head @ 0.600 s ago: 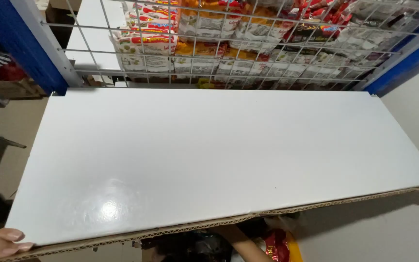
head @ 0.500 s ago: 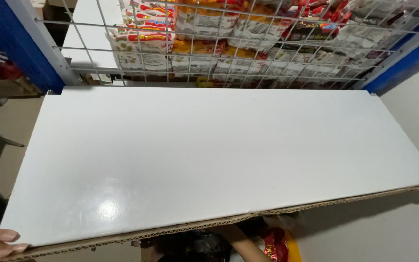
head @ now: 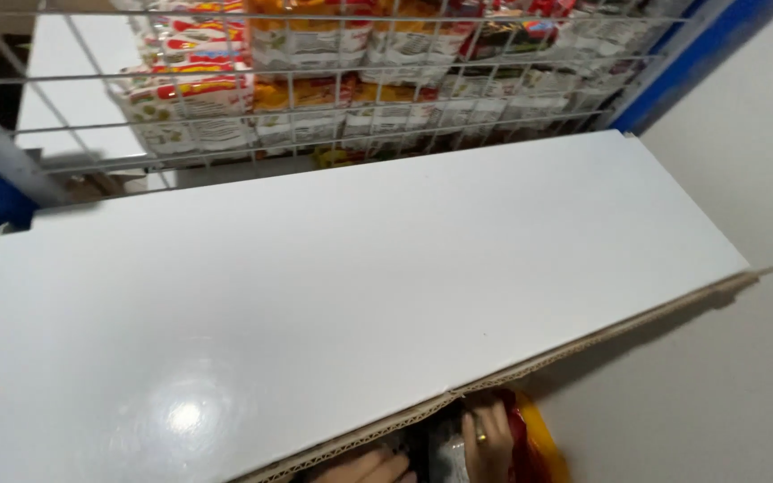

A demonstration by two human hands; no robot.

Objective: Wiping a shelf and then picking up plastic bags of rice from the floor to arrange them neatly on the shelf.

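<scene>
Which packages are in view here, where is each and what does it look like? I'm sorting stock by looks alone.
Snack packets: stacked behind the wire grid at the top; flat pouches, red, orange, yellow and white.
Red and yellow packet: below the white board's front edge, beside the right hand; glossy, mostly hidden.
Left hand: next to it, holding nothing visible.

The white board [head: 351, 304] hides most of both hands, so only the fingers of the left hand [head: 364, 467] and right hand [head: 487, 443] show below its edge, the red-and-yellow packet [head: 530, 443] there is cut off by the frame, perhaps a snack bag, and the packets [head: 333, 80] behind the wire grid [head: 315, 134] are blurred.
</scene>
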